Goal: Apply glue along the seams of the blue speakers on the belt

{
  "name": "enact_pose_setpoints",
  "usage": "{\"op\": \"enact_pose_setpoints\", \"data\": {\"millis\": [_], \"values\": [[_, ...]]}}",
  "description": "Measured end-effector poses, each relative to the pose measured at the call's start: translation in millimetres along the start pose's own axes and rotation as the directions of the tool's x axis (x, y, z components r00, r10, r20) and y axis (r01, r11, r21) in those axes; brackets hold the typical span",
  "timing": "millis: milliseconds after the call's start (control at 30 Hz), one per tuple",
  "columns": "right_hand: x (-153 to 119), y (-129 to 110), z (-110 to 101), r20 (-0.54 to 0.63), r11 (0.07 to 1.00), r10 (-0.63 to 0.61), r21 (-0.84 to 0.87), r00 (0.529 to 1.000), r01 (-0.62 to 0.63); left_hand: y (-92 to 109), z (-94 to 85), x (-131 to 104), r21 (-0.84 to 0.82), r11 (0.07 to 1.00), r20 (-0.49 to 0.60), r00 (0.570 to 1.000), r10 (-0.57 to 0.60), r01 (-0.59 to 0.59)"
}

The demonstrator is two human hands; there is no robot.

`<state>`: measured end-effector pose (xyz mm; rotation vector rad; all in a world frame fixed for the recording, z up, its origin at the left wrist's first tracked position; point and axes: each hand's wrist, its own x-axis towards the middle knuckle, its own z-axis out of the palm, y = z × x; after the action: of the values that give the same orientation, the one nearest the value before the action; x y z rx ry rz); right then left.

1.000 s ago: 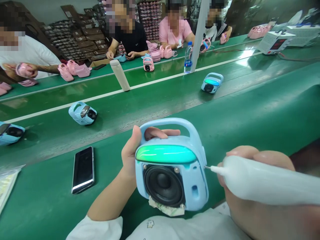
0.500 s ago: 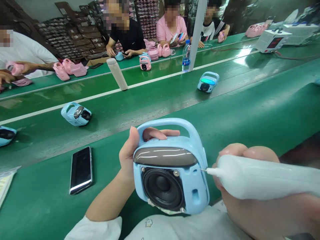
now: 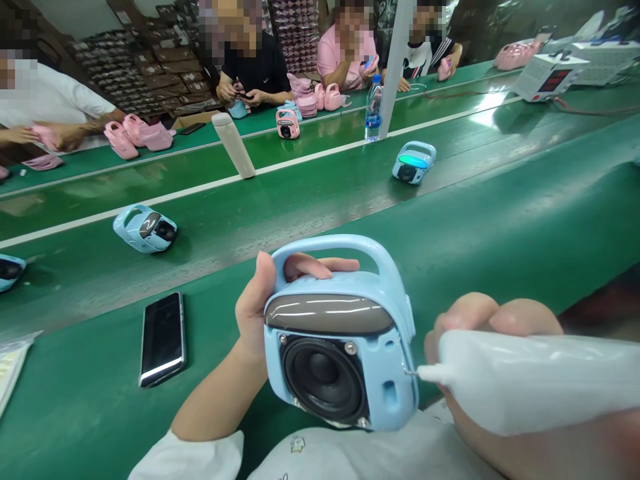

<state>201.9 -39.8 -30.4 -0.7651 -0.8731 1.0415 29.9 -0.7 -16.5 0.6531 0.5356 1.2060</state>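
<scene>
The left hand (image 3: 255, 313) is closed around the left side of a light blue speaker shell (image 3: 343, 347), thumb up along its left edge and fingertips hooked through the carrying handle at the top. The shell is held upright in the air, close in front of the person's chest and above the near edge of the green table (image 3: 500, 233), its open face with the black speaker cone (image 3: 325, 377) turned toward the camera. A grey-brown curved panel sits across the face just above the cone.

The right hand (image 3: 495, 327) is wrapped tight around a white glue applicator (image 3: 530, 380), which lies nearly level and runs off the right edge of the picture. Its thin metal tip touches the right rim of the shell's face, just beside a small slot.

To the left on the table a black phone (image 3: 163, 339) lies flat, well apart from the hands, with bare green surface between. At the far left edge a clear bag (image 3: 10, 367) shows in part. Beyond the table's far edge runs a conveyor belt (image 3: 310, 193) carrying more blue speakers: one (image 3: 145, 229) to the left, one (image 3: 413, 162) with a lit green strip to the right, and one cut off at the left edge. A white bottle (image 3: 233, 145) and a water bottle (image 3: 373, 117) stand past the belt. Other people sit along the far side, handling pink shells (image 3: 140, 133).
</scene>
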Motion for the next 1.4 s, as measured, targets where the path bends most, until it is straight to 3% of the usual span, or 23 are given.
{"op": "enact_pose_setpoints", "data": {"millis": [400, 733, 1067, 1133, 1400], "values": [[-9.0, 2.8, -13.4, 0.093, 1.0, -0.005, -0.002, 0.996, 0.006, 0.8, -4.7, 6.4, -0.011, 0.997, -0.049, 0.996, -0.075, 0.074], [-7.8, -2.4, -5.1, 0.038, 1.0, -0.013, -0.013, 0.999, 0.014, -0.9, -5.3, 13.1, -0.095, 0.988, -0.048, 0.99, -0.129, 0.124], [-5.9, 2.8, -8.0, 0.108, 0.991, -0.124, -0.039, 0.986, 0.129, -0.3, -5.1, 13.8, -0.119, 0.982, -0.04, 0.987, -0.154, 0.149], [-4.6, 3.0, -7.0, 0.094, 0.987, -0.151, -0.04, 0.984, 0.156, -0.2, -6.3, 13.9, -0.125, 0.979, -0.017, 0.986, -0.164, 0.161], [-4.0, -0.4, -5.0, -0.035, 0.997, -0.059, -0.048, 0.998, 0.057, -1.5, -7.1, 14.5, -0.129, 0.977, -0.011, 0.985, -0.172, 0.17]]}}
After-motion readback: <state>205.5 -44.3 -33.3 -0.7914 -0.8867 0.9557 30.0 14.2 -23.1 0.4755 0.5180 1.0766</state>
